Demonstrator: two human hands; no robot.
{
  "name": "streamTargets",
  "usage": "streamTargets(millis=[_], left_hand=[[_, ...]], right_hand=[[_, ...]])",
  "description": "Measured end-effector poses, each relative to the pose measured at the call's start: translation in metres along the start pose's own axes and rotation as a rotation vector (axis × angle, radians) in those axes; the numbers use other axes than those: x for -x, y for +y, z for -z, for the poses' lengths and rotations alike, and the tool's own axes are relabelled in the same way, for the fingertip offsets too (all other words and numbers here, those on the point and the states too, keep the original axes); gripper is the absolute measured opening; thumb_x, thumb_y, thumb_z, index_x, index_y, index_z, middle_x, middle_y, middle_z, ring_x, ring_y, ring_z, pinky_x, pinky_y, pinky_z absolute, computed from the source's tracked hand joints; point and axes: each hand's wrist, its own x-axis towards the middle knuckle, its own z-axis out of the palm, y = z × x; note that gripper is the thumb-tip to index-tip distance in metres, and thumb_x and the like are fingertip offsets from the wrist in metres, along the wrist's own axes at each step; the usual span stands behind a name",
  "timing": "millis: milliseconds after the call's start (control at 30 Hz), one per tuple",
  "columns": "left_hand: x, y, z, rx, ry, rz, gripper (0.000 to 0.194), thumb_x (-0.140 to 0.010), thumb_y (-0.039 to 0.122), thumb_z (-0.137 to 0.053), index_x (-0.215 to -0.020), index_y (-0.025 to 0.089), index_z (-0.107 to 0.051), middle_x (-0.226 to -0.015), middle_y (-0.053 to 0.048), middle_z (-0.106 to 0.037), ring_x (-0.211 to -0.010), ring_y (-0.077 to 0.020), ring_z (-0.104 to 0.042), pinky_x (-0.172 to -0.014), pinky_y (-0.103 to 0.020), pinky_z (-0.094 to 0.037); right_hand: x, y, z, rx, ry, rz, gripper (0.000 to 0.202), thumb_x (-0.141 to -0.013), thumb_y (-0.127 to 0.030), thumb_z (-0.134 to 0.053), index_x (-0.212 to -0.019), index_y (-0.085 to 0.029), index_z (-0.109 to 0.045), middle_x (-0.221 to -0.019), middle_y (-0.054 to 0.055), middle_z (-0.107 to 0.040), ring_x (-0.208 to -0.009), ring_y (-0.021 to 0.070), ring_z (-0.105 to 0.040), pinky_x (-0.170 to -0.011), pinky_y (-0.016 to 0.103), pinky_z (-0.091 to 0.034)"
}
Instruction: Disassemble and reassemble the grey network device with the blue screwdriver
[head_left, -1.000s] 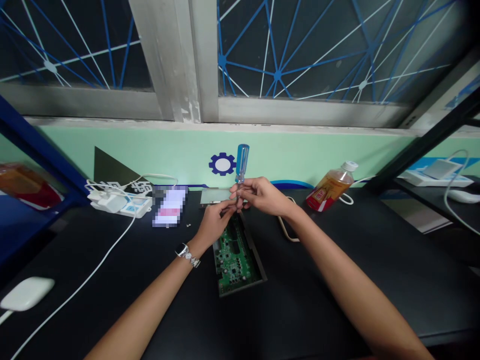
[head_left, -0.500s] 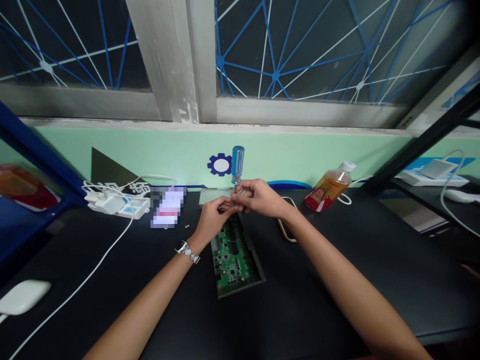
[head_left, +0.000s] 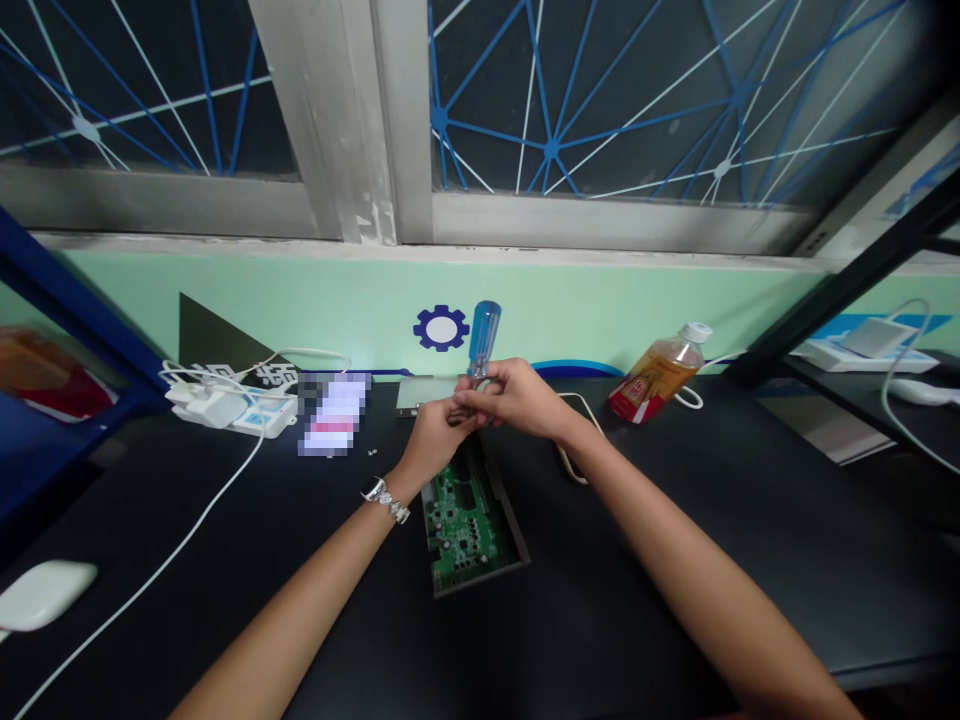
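My right hand (head_left: 506, 395) is closed around the shaft end of a screwdriver (head_left: 485, 335), whose clear blue handle points up and leans a little to the right. My left hand (head_left: 439, 430) touches the right one, its fingers pinched together near the screwdriver's lower end. What those left fingers hold is hidden. Beneath both hands, a green circuit board (head_left: 461, 520) lies in a dark open metal case (head_left: 514, 515) on the black desk. The hands cover the far end of the case, and the screwdriver's tip cannot be seen.
Tiny metal bits (head_left: 372, 452) lie beside a blurred-out phone (head_left: 335, 415). A white power strip (head_left: 232, 405) with cables stands at the left. Behind the hands is a light flat plate (head_left: 420, 393). A cream loop (head_left: 574, 470) and a drink bottle (head_left: 660, 372) are on the right.
The screwdriver has tipped to the right and dropped slightly. My left hand has shifted right, closer against my right hand, showing more of the flat plate behind.
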Motion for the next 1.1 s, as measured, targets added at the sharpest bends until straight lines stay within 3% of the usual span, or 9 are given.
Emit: streamTargets(millis=[100, 233, 400, 600, 767, 867, 933, 1100], left_hand=[[0.005, 0.007, 0.007, 0.030, -0.042, 0.014, 0.022, -0.087, 0.033, -0.070, -0.099, 0.015, -0.076, -0.098, -0.010, -0.079, -0.092, -0.0232, -0.075, -0.087, -0.037, -0.059], [0.011, 0.011, 0.019, 0.000, -0.018, 0.012, 0.024, -0.089, 0.033, -0.067, -0.106, 0.018, -0.076, -0.106, -0.010, -0.078, -0.098, -0.0226, -0.074, -0.092, -0.038, -0.058], [0.010, 0.008, 0.022, -0.076, 0.068, -0.010, 0.016, -0.085, 0.030, -0.072, -0.095, 0.017, -0.075, -0.092, -0.008, -0.078, -0.086, -0.0212, -0.074, -0.082, -0.034, -0.059], [0.006, 0.008, 0.015, -0.104, 0.053, -0.078, 0.008, -0.088, 0.020, -0.063, -0.086, 0.016, -0.070, -0.076, -0.002, -0.074, -0.073, -0.0181, -0.070, -0.072, -0.029, -0.054], [0.004, 0.001, 0.009, -0.146, 0.044, -0.072, 0.024, -0.086, 0.015, -0.061, -0.063, 0.016, -0.064, -0.069, -0.002, -0.072, -0.070, -0.0177, -0.068, -0.069, -0.027, -0.052], [0.005, 0.000, 0.007, -0.057, 0.038, -0.021, 0.013, -0.086, 0.021, -0.065, -0.076, 0.015, -0.071, -0.076, -0.004, -0.076, -0.074, -0.0194, -0.071, -0.070, -0.029, -0.055], [0.007, 0.002, 0.008, -0.010, 0.014, -0.001, 0.013, -0.086, 0.026, -0.068, -0.087, 0.015, -0.073, -0.084, -0.006, -0.078, -0.080, -0.0214, -0.073, -0.074, -0.031, -0.056], [0.016, 0.015, 0.024, -0.153, -0.043, -0.053, 0.019, -0.092, 0.030, -0.064, -0.103, 0.018, -0.074, -0.101, -0.007, -0.078, -0.093, -0.0216, -0.073, -0.086, -0.034, -0.056]], right_hand=[[-0.001, 0.004, 0.006, -0.051, 0.057, 0.014, 0.024, -0.081, -0.038, -0.075, -0.088, -0.016, -0.065, -0.063, 0.002, -0.070, -0.055, 0.0153, -0.067, -0.048, 0.024, -0.052], [-0.001, 0.006, 0.011, -0.135, 0.009, 0.014, 0.027, -0.079, -0.039, -0.076, -0.084, -0.016, -0.063, -0.069, 0.004, -0.071, -0.063, 0.0163, -0.071, -0.050, 0.024, -0.054], [0.002, -0.002, 0.007, -0.125, -0.048, 0.010, 0.019, -0.087, -0.032, -0.067, -0.096, -0.016, -0.064, -0.078, 0.003, -0.070, -0.064, 0.0136, -0.069, -0.049, 0.021, -0.052], [0.006, -0.009, -0.007, -0.152, -0.123, 0.044, 0.027, -0.086, -0.033, -0.069, -0.106, -0.018, -0.061, -0.092, 0.004, -0.069, -0.062, 0.0119, -0.066, -0.047, 0.022, -0.050], [0.003, -0.004, -0.014, -0.112, -0.127, 0.041, 0.023, -0.085, -0.034, -0.069, -0.101, -0.018, -0.064, -0.083, 0.003, -0.071, -0.061, 0.0130, -0.065, -0.046, 0.023, -0.049], [0.000, 0.000, -0.012, 0.008, -0.027, 0.055, 0.018, -0.086, -0.035, -0.067, -0.091, -0.017, -0.067, -0.064, 0.000, -0.066, -0.054, 0.0121, -0.063, -0.048, 0.023, -0.047], [-0.001, 0.002, -0.008, 0.041, 0.039, 0.065, 0.018, -0.084, -0.034, -0.069, -0.085, -0.017, -0.066, -0.063, 0.000, -0.066, -0.052, 0.0120, -0.063, -0.048, 0.023, -0.048], [0.000, 0.002, -0.001, -0.053, 0.003, 0.053, 0.018, -0.084, -0.034, -0.069, -0.086, -0.017, -0.064, -0.070, 0.002, -0.069, -0.060, 0.0145, -0.068, -0.048, 0.022, -0.049]])
